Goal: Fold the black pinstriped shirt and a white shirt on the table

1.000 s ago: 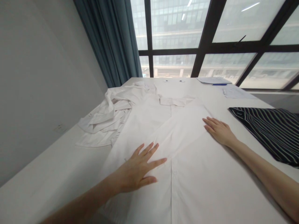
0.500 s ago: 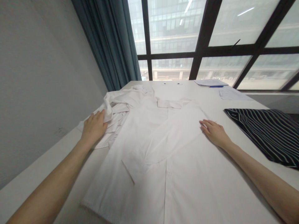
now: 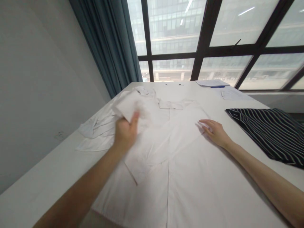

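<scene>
A white shirt [image 3: 190, 177] lies spread flat on a white table [image 3: 47, 177], collar toward the window. My left hand [image 3: 125, 131] is closed on the shirt's left sleeve [image 3: 129, 106] and holds it raised above the shirt's body, blurred by motion. My right hand [image 3: 213, 131] rests flat and open on the right shoulder area of the shirt, fingers together and pointing left.
A dark striped garment [image 3: 268, 133] lies at the table's right side. Papers [image 3: 234, 93] and a blue pen [image 3: 217, 86] sit at the far edge by the window. A blue curtain [image 3: 106, 47] hangs at the back left, beside a grey wall.
My left hand went from the shirt's middle out to the crumpled sleeve at the left, gripped it, and lifted it in over the shirt. The right hand stayed pressed in place.
</scene>
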A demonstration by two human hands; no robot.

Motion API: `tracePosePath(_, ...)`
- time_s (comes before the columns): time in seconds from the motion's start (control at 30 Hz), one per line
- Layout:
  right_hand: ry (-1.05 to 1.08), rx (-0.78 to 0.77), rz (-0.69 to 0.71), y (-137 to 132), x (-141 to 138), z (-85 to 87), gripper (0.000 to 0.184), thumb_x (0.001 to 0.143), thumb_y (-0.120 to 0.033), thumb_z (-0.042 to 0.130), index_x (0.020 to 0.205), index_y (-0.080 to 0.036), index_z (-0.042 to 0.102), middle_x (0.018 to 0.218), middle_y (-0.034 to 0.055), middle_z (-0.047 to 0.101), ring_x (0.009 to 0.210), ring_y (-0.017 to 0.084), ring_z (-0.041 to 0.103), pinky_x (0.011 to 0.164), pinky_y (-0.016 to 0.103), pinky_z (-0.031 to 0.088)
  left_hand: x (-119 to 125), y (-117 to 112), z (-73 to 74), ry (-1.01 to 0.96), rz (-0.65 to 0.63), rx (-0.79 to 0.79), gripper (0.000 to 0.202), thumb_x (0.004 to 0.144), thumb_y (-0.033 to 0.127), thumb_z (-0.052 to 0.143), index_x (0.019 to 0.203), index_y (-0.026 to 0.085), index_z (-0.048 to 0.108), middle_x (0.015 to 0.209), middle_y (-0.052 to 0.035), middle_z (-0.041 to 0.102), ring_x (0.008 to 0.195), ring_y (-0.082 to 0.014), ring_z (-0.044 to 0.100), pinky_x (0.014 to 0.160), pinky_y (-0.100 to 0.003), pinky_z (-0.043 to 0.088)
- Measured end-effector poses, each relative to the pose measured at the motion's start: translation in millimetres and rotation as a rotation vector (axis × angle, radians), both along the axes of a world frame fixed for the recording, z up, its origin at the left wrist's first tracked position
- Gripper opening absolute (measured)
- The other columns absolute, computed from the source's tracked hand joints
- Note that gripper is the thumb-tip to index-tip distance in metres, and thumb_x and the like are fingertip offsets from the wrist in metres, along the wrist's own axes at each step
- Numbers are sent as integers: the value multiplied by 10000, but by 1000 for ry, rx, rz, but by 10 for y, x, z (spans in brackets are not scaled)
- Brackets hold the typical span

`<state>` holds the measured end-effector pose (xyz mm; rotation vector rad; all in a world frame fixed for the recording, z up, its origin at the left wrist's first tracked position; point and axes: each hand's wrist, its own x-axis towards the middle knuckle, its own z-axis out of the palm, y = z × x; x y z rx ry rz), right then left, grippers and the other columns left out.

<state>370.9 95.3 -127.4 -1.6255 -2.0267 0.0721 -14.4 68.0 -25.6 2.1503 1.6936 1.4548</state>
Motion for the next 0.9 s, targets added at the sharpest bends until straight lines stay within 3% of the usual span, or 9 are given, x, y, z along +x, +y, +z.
tracePosePath(0.1,279,-159,146,-108,-157,143,454,937,-510,410,1264,-245,580,1222,107,662,1064,266,627,948,445,466,503,-328,-264,449,-559,-20,385,1028,365,299,1209,202,597,1055,-72,728,1089,-214,644,1117,-500,337)
tracePosePath(0.17,441,-299,252,-188,-263,241,520,934,-550,418,1335,-237,525,1175,110,681,977,250,654,917,437,489,665,-454,-396,691,-867,-125,368,1024,387,356,1302,239,546,1185,-52,696,1252,-221,549,1170,-512,227)
tracePosePath(0.27,498,-446,338,-290,-382,383,588,944,-592,370,1405,-238,458,1232,110,655,1048,253,638,939,436,491,654,-459,-438,727,-1027,-264,364,1015,424,390,1256,233,583,1227,-34,683,1252,-205,552,1132,-408,312)
tracePosePath(0.33,429,-459,324,-339,-427,469,578,940,-618,349,1387,-275,481,1355,79,586,1220,271,554,1025,439,441,542,-352,-398,664,-938,-319,348,1031,385,350,1135,226,641,1112,-22,726,1088,-180,649,1023,-333,422)
tracePosePath(0.43,350,-476,284,-379,-449,566,581,921,-643,366,1373,-302,495,1433,52,523,1343,288,446,1093,446,375,335,-90,-354,626,-636,-348,318,1022,324,352,1039,215,651,1023,-29,726,952,-180,673,892,-306,488)
tracePosePath(0.53,279,-582,254,-386,-428,618,712,834,-623,544,1443,-276,417,1355,108,585,1295,327,498,1011,454,455,164,225,-400,663,-376,-304,224,968,242,453,1120,186,609,1139,-72,662,1081,-208,610,946,-336,471)
tracePosePath(0.63,235,-654,258,-384,-404,657,826,752,-515,668,1481,-262,373,1260,129,641,1222,336,557,916,434,518,65,557,-491,768,-170,-247,374,908,192,529,1276,129,526,1303,-152,553,1231,-271,509,1013,-400,423)
tracePosePath(0.77,465,-736,302,-411,-422,753,854,707,-437,716,1481,-313,379,1304,86,614,1233,300,547,932,409,513,16,1000,-587,868,28,-199,570,893,174,533,1435,119,367,1467,-195,425,1360,-305,380,1093,-450,308)
tracePosePath(0.9,752,-815,412,-458,-469,860,905,706,-427,731,1501,-407,299,1334,31,592,1156,271,594,909,410,523,-33,1311,-654,863,80,-211,496,912,165,493,1400,132,418,1366,-173,553,1276,-285,477,1072,-446,295)
